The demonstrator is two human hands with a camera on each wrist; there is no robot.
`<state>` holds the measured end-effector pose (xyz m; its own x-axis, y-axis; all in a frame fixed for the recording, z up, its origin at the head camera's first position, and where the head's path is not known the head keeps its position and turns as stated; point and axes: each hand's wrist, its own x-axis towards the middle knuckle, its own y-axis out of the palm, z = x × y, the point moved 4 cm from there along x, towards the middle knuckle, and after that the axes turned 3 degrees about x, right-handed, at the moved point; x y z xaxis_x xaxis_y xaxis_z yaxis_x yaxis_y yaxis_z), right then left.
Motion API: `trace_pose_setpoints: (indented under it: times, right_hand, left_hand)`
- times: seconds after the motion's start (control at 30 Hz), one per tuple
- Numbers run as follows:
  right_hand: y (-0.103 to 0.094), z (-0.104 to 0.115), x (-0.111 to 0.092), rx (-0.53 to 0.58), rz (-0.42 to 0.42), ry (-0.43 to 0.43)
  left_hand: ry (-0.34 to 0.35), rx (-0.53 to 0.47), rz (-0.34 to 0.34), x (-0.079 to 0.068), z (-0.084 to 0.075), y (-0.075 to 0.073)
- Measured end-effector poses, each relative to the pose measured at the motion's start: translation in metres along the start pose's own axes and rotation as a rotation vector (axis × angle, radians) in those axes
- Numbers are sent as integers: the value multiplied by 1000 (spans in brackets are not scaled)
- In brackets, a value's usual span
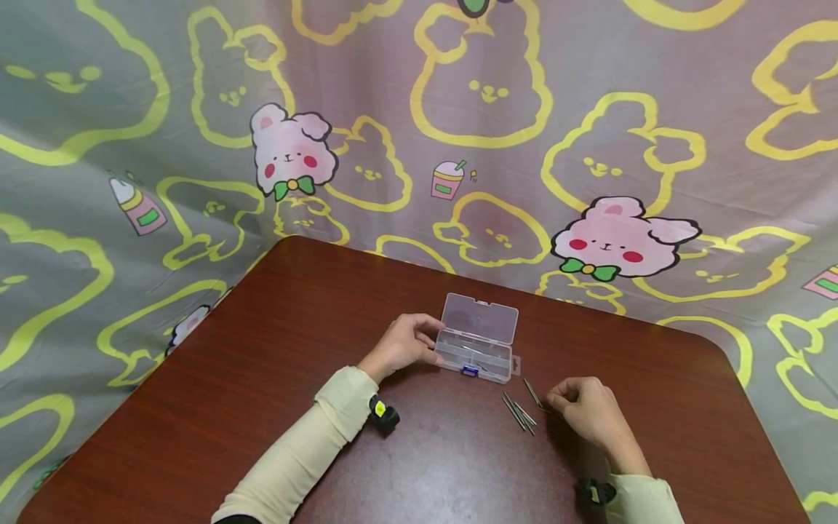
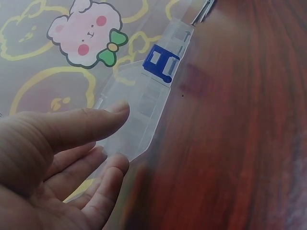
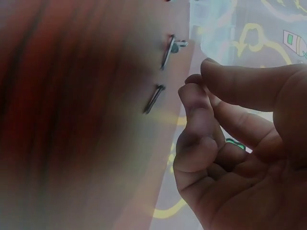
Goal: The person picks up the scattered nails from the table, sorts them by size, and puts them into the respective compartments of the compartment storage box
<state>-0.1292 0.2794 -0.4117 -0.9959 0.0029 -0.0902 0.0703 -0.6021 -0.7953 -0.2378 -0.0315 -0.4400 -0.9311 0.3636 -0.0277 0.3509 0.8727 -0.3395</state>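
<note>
A clear plastic compartment box [image 1: 474,356] with a blue latch [image 1: 469,371] stands on the table with its lid [image 1: 481,318] raised. My left hand [image 1: 404,343] grips its left end, thumb at the front corner and fingers behind. The left wrist view shows the thumb [image 2: 91,125] across the box's end wall. Slim metal nails [image 1: 519,413] lie in front of the box's right side, one apart from the others. My right hand [image 1: 589,409] is beside them, fingers curled and thumb tip against the index finger. In the right wrist view, a nail [image 3: 154,98] lies just past these fingertips.
A brown wooden table [image 1: 294,320] with rounded corners carries everything. Behind it and along its left side hangs a patterned curtain [image 1: 393,94]. A few thin metal pieces show inside the box's compartments. Dark bands with cameras sit on both wrists.
</note>
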Motion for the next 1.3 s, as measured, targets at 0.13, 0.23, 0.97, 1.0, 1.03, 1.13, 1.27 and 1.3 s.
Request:
trace_pose_setpoints:
  times: [0.13,0.23,0.97,1.0,1.03,1.13,1.27,1.3]
  right_hand:
    - [1,-5,-4,-19,4,13]
    - [2,-8,-6,-23,9,29]
    - [7,-9,-12,-122,50,6]
    - [8,-8,-12,-127,62,4]
    - [9,-8,-11,-135,77,7]
    - [13,-8,-11,-156,113,9]
    - [14,-7,-11,-151,137,7]
    - [13,-7,-11,-145,132,-4]
  left_hand:
    - [12,4,0,0,-1,0]
    - [12,5,3,-1,-3,0]
    - [2,8,4,-1,-2,0]
    - [1,8,3,-1,-2,0]
    - [2,7,3,-1,-3,0]
    - [1,7,-1,-2,-2,0]
    - [0,6,3,-2,0,0]
    - [-1,6,5,-2,0,0]
